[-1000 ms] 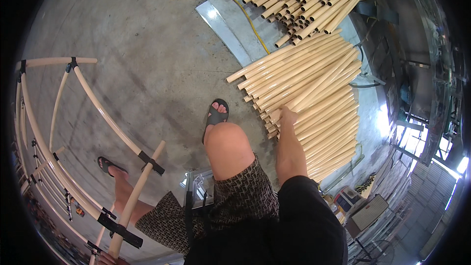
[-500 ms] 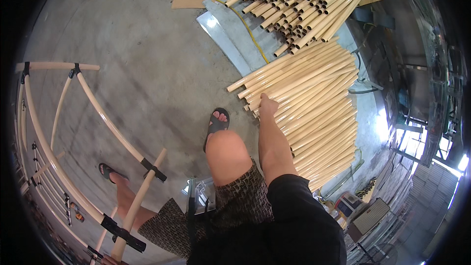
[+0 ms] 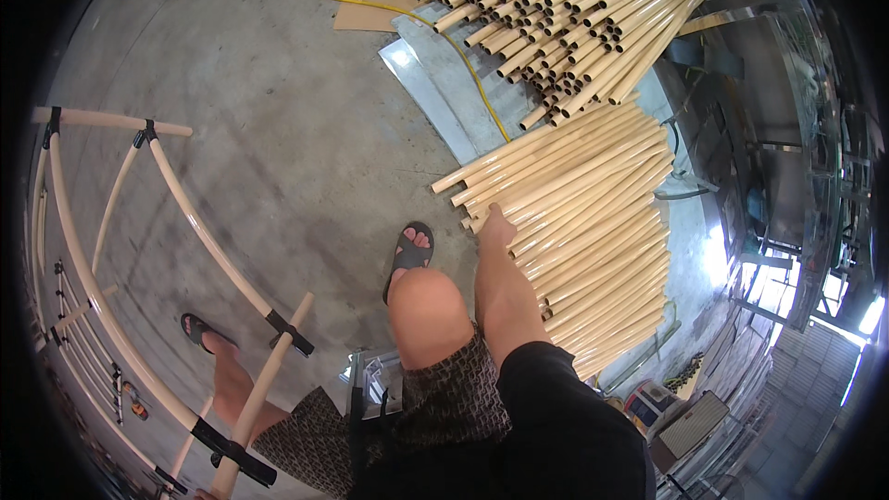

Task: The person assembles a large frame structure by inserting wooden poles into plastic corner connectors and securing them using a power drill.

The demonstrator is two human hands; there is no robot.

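Cream-coloured pipes (image 3: 593,222) lie side by side in a wide layer on the floor to my right. At the near-left ends of this layer, my right hand (image 3: 497,225) is closed round the end of one pipe; the fingers' far side is hidden. On my left stands a frame (image 3: 213,233) of similar cream pipes joined by black clamp connectors (image 3: 231,454). Only a sliver of my left hand (image 3: 206,494) shows at the bottom edge, with fingers against the frame's near crosspiece pipe (image 3: 269,380).
A larger heap of pipes (image 3: 565,18) lies beyond the layer. A yellow cable (image 3: 370,6) runs past cardboard (image 3: 370,14) and a metal sheet (image 3: 421,97). A power drill (image 3: 136,403) lies behind the frame. A bucket (image 3: 648,405) and a box (image 3: 690,426) stand at lower right.
The view has shifted a little, so the pipes sit lower in it. My right hand has moved slightly toward the pipes' near-left ends. The frame stays standing on my left.
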